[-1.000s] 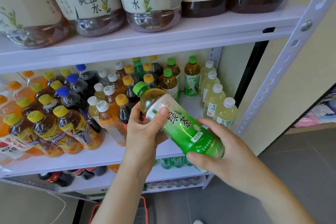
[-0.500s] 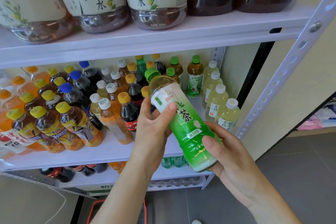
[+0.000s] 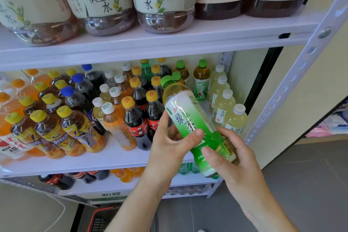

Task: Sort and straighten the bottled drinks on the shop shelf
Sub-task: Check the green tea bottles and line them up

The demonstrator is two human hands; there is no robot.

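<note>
A green tea bottle (image 3: 188, 117) with a green cap and a white-and-green label is held tilted in front of the middle shelf (image 3: 105, 158), cap pointing up and left. My left hand (image 3: 169, 145) grips its middle, thumb across the label. My right hand (image 3: 231, 158) holds its lower end from the right. Behind it stand rows of small bottles: dark cola bottles with yellow caps (image 3: 137, 118), orange drinks (image 3: 116, 128), yellow-labelled tea bottles (image 3: 79, 128), pale lime drinks with white caps (image 3: 224, 107) and green-capped tea bottles (image 3: 201, 81).
Large bottles (image 3: 105, 0) line the upper shelf. A perforated white upright (image 3: 293, 73) frames the shelf on the right. More bottles lie on the lowest shelf (image 3: 120, 182). A red basket (image 3: 99, 218) sits on the grey tiled floor below.
The green tea bottle has been turned from lying slanted toward more upright and lifted closer to the shelf. My right hand has slid down around its base.
</note>
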